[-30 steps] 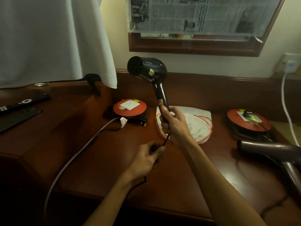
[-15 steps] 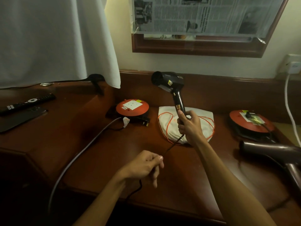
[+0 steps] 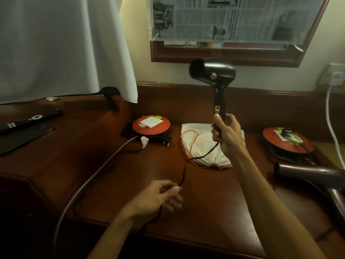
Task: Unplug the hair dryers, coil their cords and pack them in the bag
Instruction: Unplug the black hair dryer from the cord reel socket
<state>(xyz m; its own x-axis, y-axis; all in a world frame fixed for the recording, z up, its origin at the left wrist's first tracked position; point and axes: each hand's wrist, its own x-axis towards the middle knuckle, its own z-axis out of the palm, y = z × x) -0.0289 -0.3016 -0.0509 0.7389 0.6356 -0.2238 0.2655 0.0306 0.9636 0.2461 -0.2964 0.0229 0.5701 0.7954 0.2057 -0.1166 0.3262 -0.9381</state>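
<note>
My right hand (image 3: 225,135) grips the handle of a black hair dryer (image 3: 212,71), held upright above the desk with its nozzle facing left. Its black cord (image 3: 197,157) hangs from the handle, crosses the white drawstring bag (image 3: 197,144) with orange strings, and runs to my left hand (image 3: 158,195), which pinches it between thumb and fingers near the desk's front. A second, dark brown hair dryer (image 3: 309,174) lies at the right edge, plugged into the right red cord reel (image 3: 287,141).
A red cord reel (image 3: 151,125) with a white socket sits left of the bag, its grey cable (image 3: 89,186) trailing off the wooden desk (image 3: 214,212). A remote (image 3: 31,119) and phone (image 3: 24,137) lie far left. A white wall plug (image 3: 336,77) and cable are at right.
My right hand has lifted the black dryer up and to the right, away from the left reel. My left hand has stayed low near the desk front, and more cord now stretches between my hands.
</note>
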